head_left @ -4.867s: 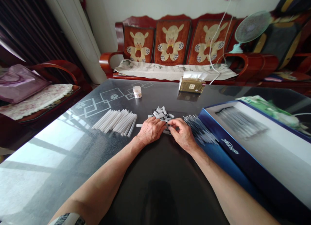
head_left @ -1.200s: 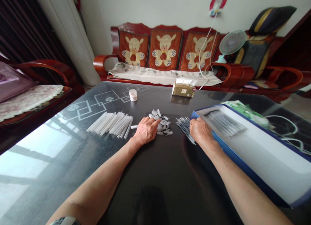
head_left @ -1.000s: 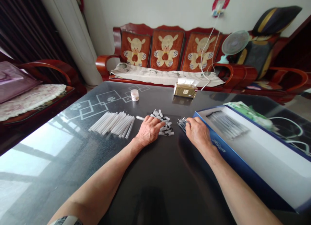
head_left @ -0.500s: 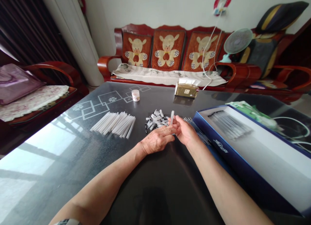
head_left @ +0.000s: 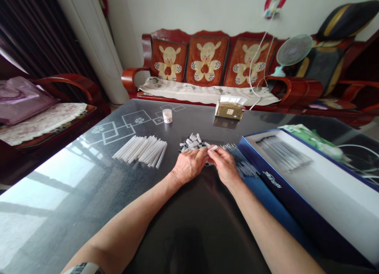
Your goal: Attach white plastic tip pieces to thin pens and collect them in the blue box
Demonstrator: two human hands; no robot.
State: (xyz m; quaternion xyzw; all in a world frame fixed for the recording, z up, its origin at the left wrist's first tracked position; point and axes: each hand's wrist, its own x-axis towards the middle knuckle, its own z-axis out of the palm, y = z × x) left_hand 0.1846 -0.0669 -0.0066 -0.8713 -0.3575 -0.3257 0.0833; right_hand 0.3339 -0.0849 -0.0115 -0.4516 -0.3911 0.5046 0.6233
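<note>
Through the head camera I'm seeing a home living room: a carved red wooden sofa (head_left: 130,78) with 3 animal-pattern cushions (head_left: 207,60), a tower air conditioner (head_left: 91,49) and an electric fan (head_left: 294,49).

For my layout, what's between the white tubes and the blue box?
Head view: small white pieces, left hand, right hand, thin dark rods.

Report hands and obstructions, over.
Right hand pinching short white tube. Left hand alongside, by pile of small white-black pieces. Bundle of thin dark rods just right of hands.
</note>
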